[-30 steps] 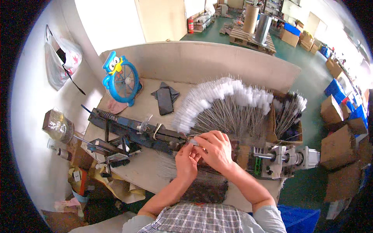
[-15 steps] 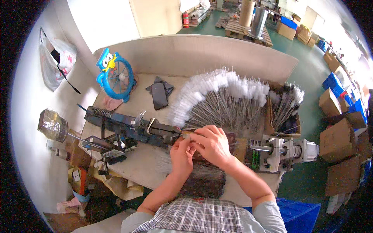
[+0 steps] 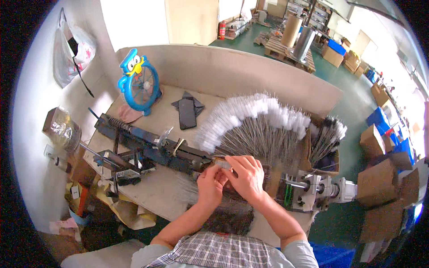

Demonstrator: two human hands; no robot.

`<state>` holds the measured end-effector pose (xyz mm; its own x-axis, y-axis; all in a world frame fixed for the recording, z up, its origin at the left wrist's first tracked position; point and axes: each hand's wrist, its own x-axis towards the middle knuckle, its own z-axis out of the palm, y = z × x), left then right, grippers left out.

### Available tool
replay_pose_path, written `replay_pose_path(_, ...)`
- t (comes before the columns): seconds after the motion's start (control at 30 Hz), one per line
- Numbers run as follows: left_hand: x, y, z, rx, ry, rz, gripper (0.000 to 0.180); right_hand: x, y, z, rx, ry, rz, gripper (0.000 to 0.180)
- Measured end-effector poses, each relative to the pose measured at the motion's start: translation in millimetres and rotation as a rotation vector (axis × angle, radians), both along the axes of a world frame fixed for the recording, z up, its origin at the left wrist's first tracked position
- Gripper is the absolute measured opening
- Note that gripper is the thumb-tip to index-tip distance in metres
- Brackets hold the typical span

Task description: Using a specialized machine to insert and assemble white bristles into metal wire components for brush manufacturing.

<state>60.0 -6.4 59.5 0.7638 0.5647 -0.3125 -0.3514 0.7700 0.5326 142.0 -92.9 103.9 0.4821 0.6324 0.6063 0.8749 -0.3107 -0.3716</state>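
Note:
Both hands meet at the near end of a long black machine bar (image 3: 174, 149) on the workbench. My right hand (image 3: 248, 178) is closed, its thumb and index finger pinching a wire brush (image 3: 223, 165), of which only the small white bristle head shows. Just left of it, my left hand (image 3: 210, 185) has its fingertips drawn together below the bristles; what they grip is hidden. Behind the hands, many white-tipped wire brushes (image 3: 261, 109) lie fanned out with thin stems towards me. A dark bundle of fine wires (image 3: 228, 216) rests between my forearms.
A motor with a shaft (image 3: 330, 190) stands at right, beside a cardboard box (image 3: 328, 166) of dark and white brushes. A phone (image 3: 187, 114) and a blue duck-shaped fan (image 3: 142, 87) occupy the far left. A low panel (image 3: 250, 67) borders the bench's back.
The head view has shifted and tilted slightly. The right-hand fingers have moved a little, and more of the white bristle head shows between them. Both hands stay at the bar's end.

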Motion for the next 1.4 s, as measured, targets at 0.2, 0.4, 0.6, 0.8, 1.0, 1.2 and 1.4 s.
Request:
replay_pose_path(0.2, 5.4, -6.4, -4.2, 0.016, -0.017, 0.081, 0.011, 5.5, -5.1, -0.3, -0.026, -0.039, 0.049, 0.021)
replay_pose_path(0.4, 7.9, -6.1, -3.4, 0.014, -0.010, 0.068, 0.012, 9.1, -6.6, -0.3, -0.032, -0.027, 0.057, 0.020)
replay_pose_path(0.6, 0.8, -2.2, 1.6, -0.021, -0.043, 0.035, 0.029, 4.7, -17.1, 18.1, -0.104, 0.003, 0.006, 0.020)
replay_pose_path(0.8, -5.0, -3.9, 8.5, 0.039, 0.087, -0.011, 0.059, 4.3, -28.2, 7.0, -0.183, 0.000, 0.012, 0.012)
replay_pose_path(1.0, -9.6, -5.6, 4.8, 0.140, 0.127, -0.095, 0.066, 9.6, -37.1, 12.2, -0.089, 0.082, 0.032, 0.013)
replay_pose_path(1.2, -56.1, 11.6, -11.4, 0.480, 0.257, -0.223, 0.055, 1.0, -70.2, 8.3, -0.067, 0.321, 0.064, 0.013)
replay_pose_path(1.4, -170.8, 130.9, -70.5, 0.162, 0.433, 0.517, 0.031, -13.1, -128.9, -36.8, -0.410, 0.347, -0.019, 0.013)
